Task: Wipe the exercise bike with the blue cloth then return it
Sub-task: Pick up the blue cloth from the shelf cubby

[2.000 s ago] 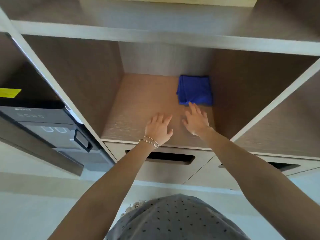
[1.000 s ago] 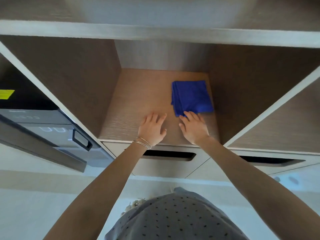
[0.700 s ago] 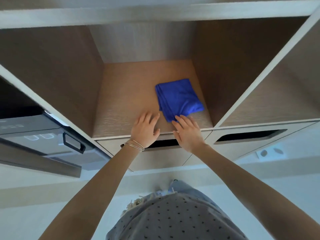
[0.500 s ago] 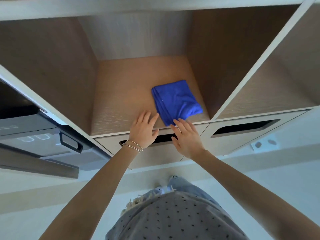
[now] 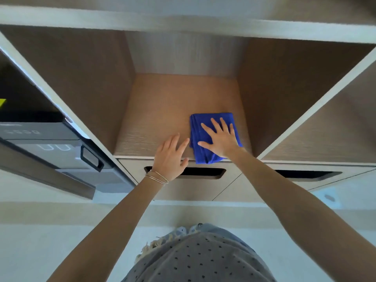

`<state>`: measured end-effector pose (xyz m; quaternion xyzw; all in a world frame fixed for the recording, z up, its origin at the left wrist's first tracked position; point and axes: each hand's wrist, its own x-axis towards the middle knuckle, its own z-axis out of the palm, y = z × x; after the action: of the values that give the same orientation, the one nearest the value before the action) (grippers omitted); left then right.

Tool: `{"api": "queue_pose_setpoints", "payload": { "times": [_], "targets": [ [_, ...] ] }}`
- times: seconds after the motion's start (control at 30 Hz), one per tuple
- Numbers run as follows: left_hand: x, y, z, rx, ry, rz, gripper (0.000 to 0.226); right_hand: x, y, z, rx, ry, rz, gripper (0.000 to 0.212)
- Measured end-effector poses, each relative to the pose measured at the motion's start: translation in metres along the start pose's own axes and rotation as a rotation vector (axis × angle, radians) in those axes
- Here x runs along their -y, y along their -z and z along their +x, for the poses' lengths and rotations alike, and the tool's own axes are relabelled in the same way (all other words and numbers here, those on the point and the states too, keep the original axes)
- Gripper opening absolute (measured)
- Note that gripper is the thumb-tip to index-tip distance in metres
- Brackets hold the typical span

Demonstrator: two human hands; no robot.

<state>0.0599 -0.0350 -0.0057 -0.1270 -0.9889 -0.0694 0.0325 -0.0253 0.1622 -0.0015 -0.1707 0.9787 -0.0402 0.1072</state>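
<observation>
1. Presently, your right hand (image 5: 220,139): laid flat on the blue cloth (image 5: 205,153), fingers spread, palm down, pinching nothing.
2. Your left hand (image 5: 171,157): open, fingers loosely fanned, resting at the front edge of the shelf just beside the cloth's left border; whether it touches the cloth cannot be told. Thin bracelets (image 5: 157,177) circle that wrist.
3. Blue cloth: folded, lying on the right front part of the shelf floor (image 5: 162,110), its near corner overhanging the front edge.
4. Shelf floor: light wood grain, bare behind and to the left of the cloth; it forms the base of an open cubby with brown side walls and a paler back panel (image 5: 183,55).
5. Below the cubby: a pale drawer front with a dark slot handle (image 5: 205,171); a second slot (image 5: 305,174) sits to the right.
6. Left compartment: a dark grey appliance (image 5: 40,147) with a black handle and a yellow label.
7. Room: pale floor (image 5: 40,241) under your feet; your dotted grey top (image 5: 199,261) fills the lower frame.
</observation>
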Motion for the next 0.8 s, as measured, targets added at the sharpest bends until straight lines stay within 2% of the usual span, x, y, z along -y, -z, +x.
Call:
{"api": "queue_pose_setpoints", "payload": {
  "times": [0.1,0.23,0.53,0.8],
  "targets": [
    [0.002,0.005,-0.003,-0.028,0.038,0.004,0.057,-0.003,-0.013,0.000,-0.011,0.010,0.001,0.078],
    [0.005,0.010,-0.012,-0.032,0.032,0.034,0.056,-0.010,-0.021,-0.012,-0.079,0.129,-0.053,0.083],
    [-0.007,0.007,-0.017,-0.031,0.113,0.016,0.057,-0.005,-0.021,-0.017,-0.354,0.224,-0.191,0.050],
    [-0.019,-0.001,-0.034,-0.053,0.248,-0.046,0.058,-0.001,-0.014,-0.009,-0.359,0.335,-0.246,0.044]
  ]
}}
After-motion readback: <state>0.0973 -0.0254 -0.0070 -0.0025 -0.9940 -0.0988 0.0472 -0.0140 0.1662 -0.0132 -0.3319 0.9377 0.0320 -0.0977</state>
